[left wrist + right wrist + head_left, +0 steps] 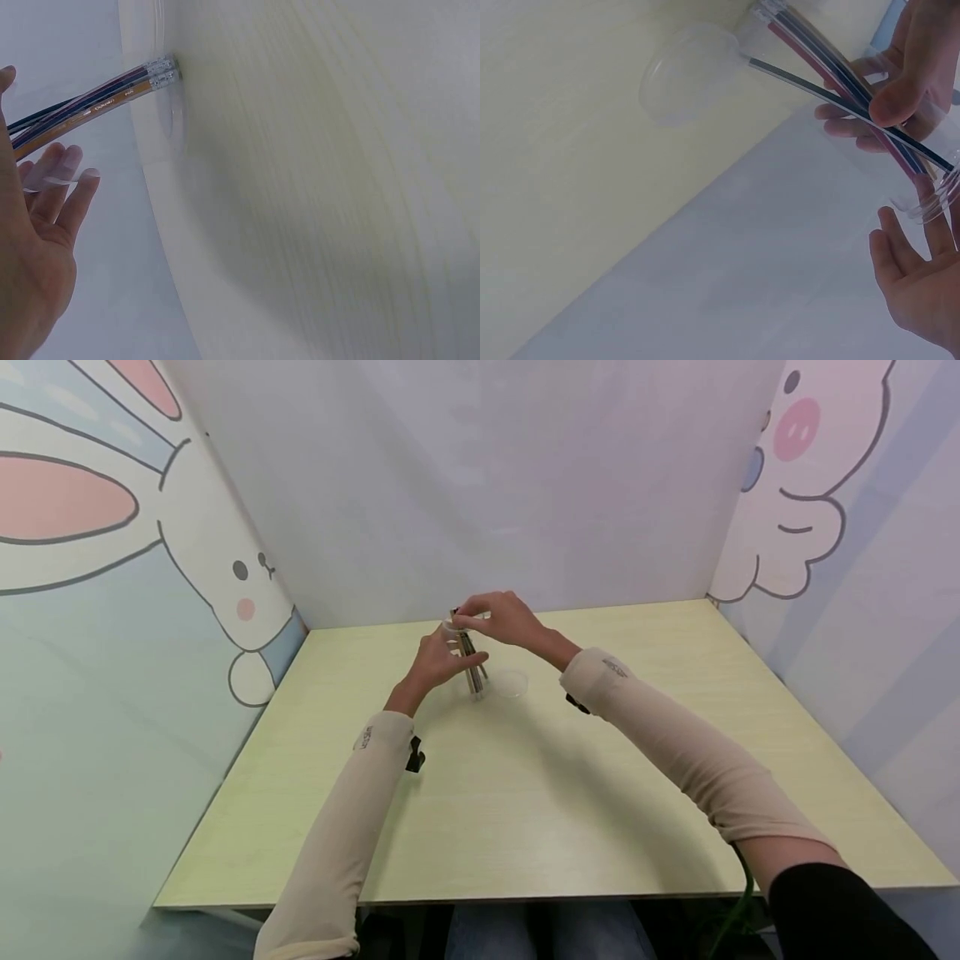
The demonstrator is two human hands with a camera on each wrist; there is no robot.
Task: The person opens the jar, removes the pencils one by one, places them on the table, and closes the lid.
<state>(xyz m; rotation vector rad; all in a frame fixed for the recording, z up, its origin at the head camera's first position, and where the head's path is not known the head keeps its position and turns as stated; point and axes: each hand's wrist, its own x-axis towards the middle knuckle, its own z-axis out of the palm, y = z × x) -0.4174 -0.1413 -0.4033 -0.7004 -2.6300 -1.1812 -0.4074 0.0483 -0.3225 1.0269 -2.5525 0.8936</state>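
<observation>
Several pencils [471, 672] stand slightly tilted inside a clear plastic container [909, 210], their metal-banded ends [163, 73] at its bottom. My left hand [438, 662] grips the container, thumb on the near side and fingers behind. At the open top, my right hand [504, 617] has thumb and index finger together around the upper end of a dark pencil [810, 91], which crosses the others at an angle. That pinch is partly cut off in the right wrist view. A round clear lid [511, 683] lies on the table just right of the container's base.
The pale wooden table [480, 810] reaches back to a light wall [480, 485]. Side panels with a cartoon rabbit [225, 552] and a pig [810, 468] flank it. The table's front edge runs close to the person's legs [551, 931].
</observation>
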